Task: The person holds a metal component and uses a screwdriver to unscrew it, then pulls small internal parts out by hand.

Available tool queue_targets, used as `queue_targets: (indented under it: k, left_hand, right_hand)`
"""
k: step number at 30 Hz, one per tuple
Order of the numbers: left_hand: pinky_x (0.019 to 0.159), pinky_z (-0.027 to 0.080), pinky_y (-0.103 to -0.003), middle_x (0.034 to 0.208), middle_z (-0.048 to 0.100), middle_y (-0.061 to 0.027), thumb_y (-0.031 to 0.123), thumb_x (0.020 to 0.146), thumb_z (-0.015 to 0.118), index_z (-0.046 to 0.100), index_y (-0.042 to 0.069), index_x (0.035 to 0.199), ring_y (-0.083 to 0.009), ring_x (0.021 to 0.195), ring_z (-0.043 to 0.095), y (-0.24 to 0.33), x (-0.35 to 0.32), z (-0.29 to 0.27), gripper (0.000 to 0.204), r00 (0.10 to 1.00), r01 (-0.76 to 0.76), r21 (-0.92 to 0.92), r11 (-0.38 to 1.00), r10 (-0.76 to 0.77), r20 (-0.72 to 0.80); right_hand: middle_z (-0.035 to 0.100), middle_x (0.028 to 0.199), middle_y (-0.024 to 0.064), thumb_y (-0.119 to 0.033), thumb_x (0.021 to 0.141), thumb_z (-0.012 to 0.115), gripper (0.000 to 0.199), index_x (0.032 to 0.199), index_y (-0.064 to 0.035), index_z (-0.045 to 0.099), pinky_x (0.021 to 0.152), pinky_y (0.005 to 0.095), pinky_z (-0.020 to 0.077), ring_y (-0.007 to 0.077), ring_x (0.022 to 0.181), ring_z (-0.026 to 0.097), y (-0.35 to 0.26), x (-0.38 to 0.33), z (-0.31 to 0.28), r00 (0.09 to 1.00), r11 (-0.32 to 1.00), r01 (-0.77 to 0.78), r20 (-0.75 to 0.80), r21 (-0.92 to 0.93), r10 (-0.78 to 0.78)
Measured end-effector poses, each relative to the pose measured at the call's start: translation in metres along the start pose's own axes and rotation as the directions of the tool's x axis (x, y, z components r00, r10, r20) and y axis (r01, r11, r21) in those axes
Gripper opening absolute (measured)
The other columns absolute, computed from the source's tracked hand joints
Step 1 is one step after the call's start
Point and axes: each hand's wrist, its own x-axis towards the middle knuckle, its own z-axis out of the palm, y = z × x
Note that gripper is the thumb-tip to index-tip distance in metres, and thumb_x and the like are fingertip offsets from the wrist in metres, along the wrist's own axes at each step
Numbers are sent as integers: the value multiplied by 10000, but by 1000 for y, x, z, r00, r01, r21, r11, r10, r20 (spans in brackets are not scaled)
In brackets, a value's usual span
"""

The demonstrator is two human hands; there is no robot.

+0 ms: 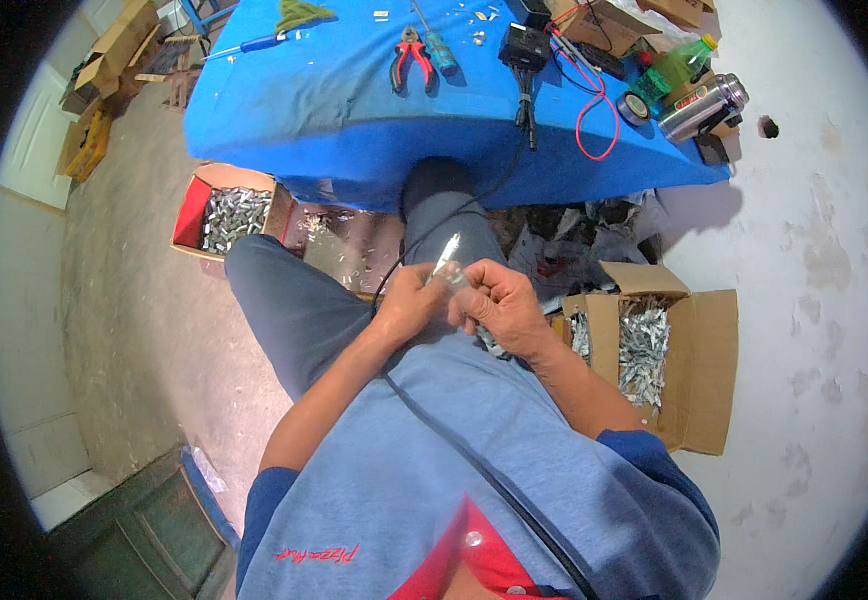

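A small silvery metal piece (447, 256) sits pinched between both hands above the person's lap, its pale tip poking up past the fingertips, probably so the end stays free to be worked on. The left hand (410, 300) is closed narrowly around its lower part, steadying it. The right hand (494, 305) is curled over it from the other side, fingers bent tight on the same piece and perhaps on a second small part, though that is too small to tell.

A black cable (454, 450) runs from the piece's side of the lap down across the grey shirt.

Just right of the piece stands an open cardboard box (699, 385) full of similar shiny metal bits, within easy reach of the right hand. Left of the piece and farther off is a red-lined box (192, 215) with more of them.

Beyond the piece, a blue-covered table (354, 110) carries red-handled pliers (410, 58), a screwdriver (440, 50), a black meter (525, 46) with red lead, a green bottle (676, 65) and a steel flask (704, 106).
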Motion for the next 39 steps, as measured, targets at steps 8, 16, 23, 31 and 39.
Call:
queue_targets:
  k: [8,16,23,31,39]
  left_hand:
    - [484,265,-236,617,427,17,549,984,505,502,82,749,-76,534,366,5,-8,-11,523,990,60,-284,957,-21,138]
    - [489,254,-244,591,408,9,577,1008,404,490,77,805,-88,515,336,5,-3,-5,547,957,159,-473,867,-18,289]
    - [484,275,-245,580,434,-1,536,1036,357,511,70,840,-99,490,344,17,-3,4,528,944,245,-537,808,-71,323]
    - [470,285,-242,641,489,-6,531,1043,331,549,54,947,-96,486,366,16,-10,-2,533,936,344,-560,754,-230,266]
    - [493,306,-227,697,504,3,598,994,410,555,37,981,-81,549,411,15,-12,-11,579,951,240,-577,781,-71,299]
  right_hand:
    - [685,820,87,-167,975,565,239,1142,3,554,635,278,508,134,702,650,45,-66,-105,672,808,-27,-609,-588,-421]
    - [676,1104,220,-314,920,641,432,1201,13,620,859,476,490,358,995,652,95,-208,-261,241,278,-835,-769,-475,-592]
    - [713,1009,81,-216,969,611,301,1205,-31,634,660,256,531,136,818,683,59,-20,-82,862,990,40,-497,-132,-101]
    - [665,933,-3,-222,989,594,280,1176,-21,646,608,205,431,46,740,549,36,38,-20,999,997,48,-21,57,-47]
    - [656,878,-6,-219,993,583,234,1095,-19,651,636,215,450,58,738,560,34,48,-16,997,990,68,-37,123,-64]
